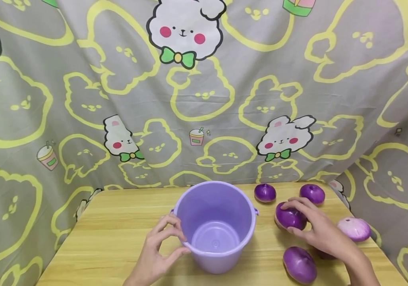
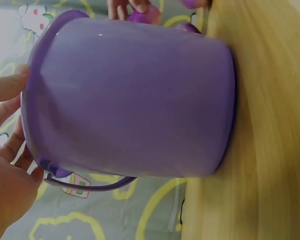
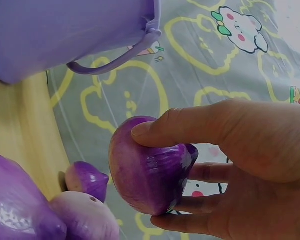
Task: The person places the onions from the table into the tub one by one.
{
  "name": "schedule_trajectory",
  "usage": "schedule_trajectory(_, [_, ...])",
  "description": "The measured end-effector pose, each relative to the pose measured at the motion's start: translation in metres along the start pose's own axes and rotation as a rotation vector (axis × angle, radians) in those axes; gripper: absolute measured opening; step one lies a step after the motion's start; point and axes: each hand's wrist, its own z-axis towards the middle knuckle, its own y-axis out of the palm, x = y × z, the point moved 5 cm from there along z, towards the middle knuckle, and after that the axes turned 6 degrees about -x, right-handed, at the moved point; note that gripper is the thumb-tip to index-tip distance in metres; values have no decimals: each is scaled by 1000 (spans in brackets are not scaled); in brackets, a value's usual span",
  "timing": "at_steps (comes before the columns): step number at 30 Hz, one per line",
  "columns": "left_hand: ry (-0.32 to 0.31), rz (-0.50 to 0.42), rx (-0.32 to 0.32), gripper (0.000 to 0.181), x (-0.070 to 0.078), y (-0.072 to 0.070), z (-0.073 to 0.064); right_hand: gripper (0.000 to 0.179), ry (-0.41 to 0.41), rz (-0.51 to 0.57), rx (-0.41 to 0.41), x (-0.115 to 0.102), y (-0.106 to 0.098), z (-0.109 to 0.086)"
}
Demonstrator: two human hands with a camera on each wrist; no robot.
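A purple bucket [image 1: 216,260] with an open top stands upright on the wooden table; its inside looks bare. My left hand [image 1: 162,246] pinches the near-left part of its rim between thumb and fingers, also visible in the left wrist view. To the right of the bucket, my right hand [image 1: 318,226] grips a red onion [image 3: 150,165], thumb on one side and fingers on the other. That onion appears raised off the tabletop. Around this hand lie more onions: one behind [image 1: 265,193], a far-right onion [image 1: 312,194], a paler onion [image 1: 354,229] and a near onion [image 1: 300,265].
Another dark onion is mostly covered by my right forearm. The bucket's handle [image 2: 97,187] hangs down on its far side. A grey curtain [image 1: 204,103] with yellow bear outlines and white cartoon animals hangs behind the wooden table [image 1: 118,230] and along both sides.
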Motion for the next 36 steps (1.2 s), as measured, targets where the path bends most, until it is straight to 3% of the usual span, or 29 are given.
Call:
schedule_trajectory(9, [13,-13,21,26,4,1,-2,55,2,-27,21,-2,-9,-3])
schedule_trajectory(17, [-23,-47,17,30,-1,5,-6,59,26,69,58,-1,-18,-2])
schedule_trajectory(26, [-57,-145,5,34,-9,6,-12,61,32,142,81,2,-24,-3])
schedule_trajectory(36, [-62,-159,-1,34,-10,5,-11,61,49,222,136,-2,-30,-3])
